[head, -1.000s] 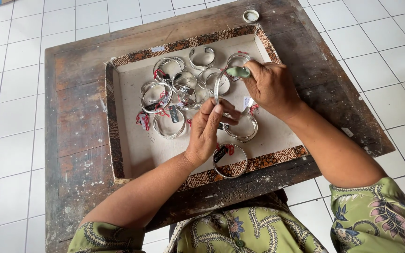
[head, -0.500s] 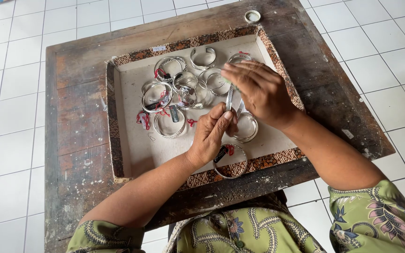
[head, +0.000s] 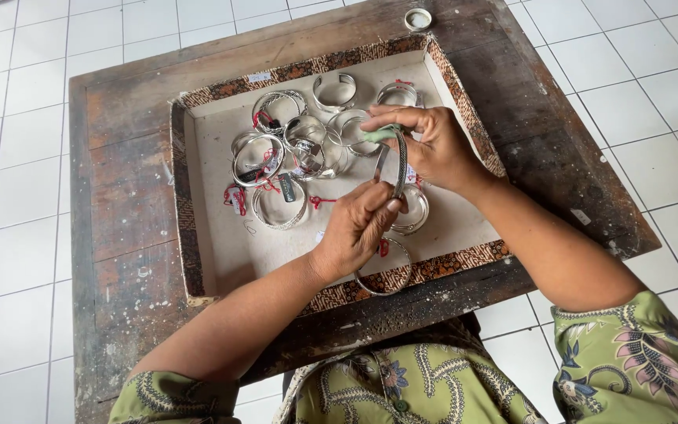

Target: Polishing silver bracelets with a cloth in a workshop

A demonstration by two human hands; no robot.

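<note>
My left hand (head: 359,226) pinches the lower part of a silver bangle (head: 396,165) and holds it upright over a shallow tray (head: 198,235). My right hand (head: 433,145) grips a small green cloth (head: 377,135) and presses it against the top of the same bangle. Both hands hover above the tray's right half. Several more silver bangles (head: 292,149), some with red string tags, lie in the tray behind and left of my hands. One bangle (head: 386,275) rests on the tray's near edge under my left wrist.
The tray has a patterned brown border and sits on a worn dark wooden table (head: 119,204). A small round lid (head: 417,18) lies at the table's far edge. White floor tiles (head: 9,157) surround the table.
My right hand moved down onto the bangle, then back up to its top with the green cloth. My left hand kept holding the bangle in place.
</note>
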